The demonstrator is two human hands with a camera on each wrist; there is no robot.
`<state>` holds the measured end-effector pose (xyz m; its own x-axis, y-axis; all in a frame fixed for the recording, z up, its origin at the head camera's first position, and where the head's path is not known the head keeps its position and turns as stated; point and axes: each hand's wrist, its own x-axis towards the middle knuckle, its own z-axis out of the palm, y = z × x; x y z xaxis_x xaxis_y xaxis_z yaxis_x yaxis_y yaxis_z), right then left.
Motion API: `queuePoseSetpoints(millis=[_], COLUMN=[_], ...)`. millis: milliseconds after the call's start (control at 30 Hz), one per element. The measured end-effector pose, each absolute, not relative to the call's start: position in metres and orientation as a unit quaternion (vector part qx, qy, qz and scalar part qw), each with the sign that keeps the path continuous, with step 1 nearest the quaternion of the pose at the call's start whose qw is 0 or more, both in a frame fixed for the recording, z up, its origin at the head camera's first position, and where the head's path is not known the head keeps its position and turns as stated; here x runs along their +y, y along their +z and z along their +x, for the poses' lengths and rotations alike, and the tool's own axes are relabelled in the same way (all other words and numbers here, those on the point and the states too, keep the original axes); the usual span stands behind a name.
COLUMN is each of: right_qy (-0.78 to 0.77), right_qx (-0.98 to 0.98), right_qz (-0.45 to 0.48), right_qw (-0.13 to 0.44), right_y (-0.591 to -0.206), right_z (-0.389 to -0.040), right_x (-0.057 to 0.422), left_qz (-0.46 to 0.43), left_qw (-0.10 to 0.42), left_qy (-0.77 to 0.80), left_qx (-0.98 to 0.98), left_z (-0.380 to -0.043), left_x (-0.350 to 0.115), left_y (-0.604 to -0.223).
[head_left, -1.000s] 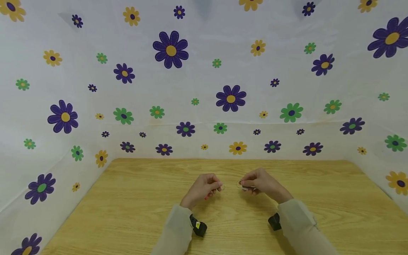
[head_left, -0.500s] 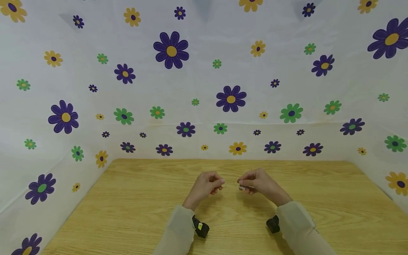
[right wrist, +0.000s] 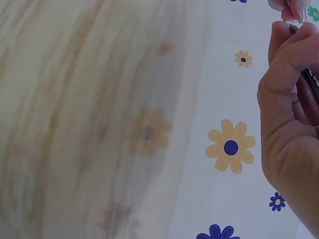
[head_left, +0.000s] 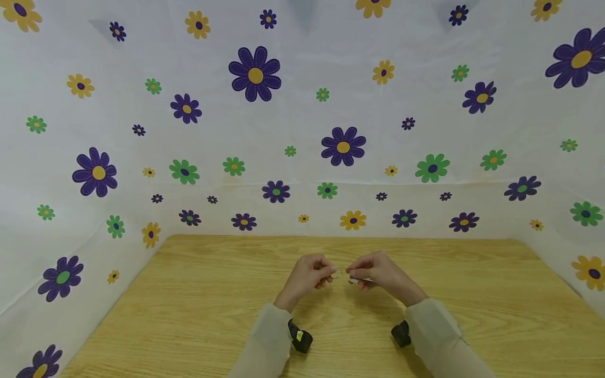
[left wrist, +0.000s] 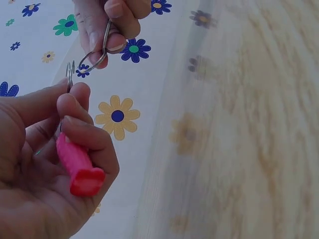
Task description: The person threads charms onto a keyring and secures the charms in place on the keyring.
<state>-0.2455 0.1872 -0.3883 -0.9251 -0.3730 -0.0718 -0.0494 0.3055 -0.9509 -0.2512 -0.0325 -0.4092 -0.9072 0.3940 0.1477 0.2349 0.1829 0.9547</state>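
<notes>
My left hand (head_left: 308,275) pinches a metal key ring (left wrist: 69,74) between thumb and fingers. From this ring a pink charm with a red end (left wrist: 79,169) hangs against the curled fingers. Facing it, my right hand (head_left: 384,275) grips another metal ring (left wrist: 85,59), an open-looking wire loop. In the right wrist view a slim black item with a silvery edge (right wrist: 310,82) lies in the right palm, partly covered by fingers; its kind is unclear. The two rings are very close; whether they touch is hard to tell.
Both hands are above a wood-grain table (head_left: 212,315). A white flower-printed sheet (head_left: 293,121) encloses the back and sides. Black wrist cameras, the left camera (head_left: 300,338) and right camera (head_left: 400,334), sit below the sleeves.
My hands have drawn together, bringing the two rings nearly into contact. The pink charm, seen below the left hand earlier, is now hidden in the head view.
</notes>
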Motion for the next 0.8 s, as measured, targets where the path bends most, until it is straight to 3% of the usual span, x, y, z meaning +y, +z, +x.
queuePoseSetpoints(millis=[367, 800], right_qy=[-0.590, -0.563], right_qx=[0.775, 0.781], right_qz=[-0.152, -0.211], right_qw=[0.169, 0.169], right_y=[-0.3880, -0.3888], right_z=[-0.2474, -0.2464], right_x=[0.1831, 0.1845], left_qz=[0.162, 0.160], left_qw=[0.132, 0.150], left_qy=[0.633, 0.633], left_qx=[0.746, 0.742], left_z=[-0.2500, -0.2496], left_x=[-0.0306, -0.0294], left_y=[-0.4076, -0.4090])
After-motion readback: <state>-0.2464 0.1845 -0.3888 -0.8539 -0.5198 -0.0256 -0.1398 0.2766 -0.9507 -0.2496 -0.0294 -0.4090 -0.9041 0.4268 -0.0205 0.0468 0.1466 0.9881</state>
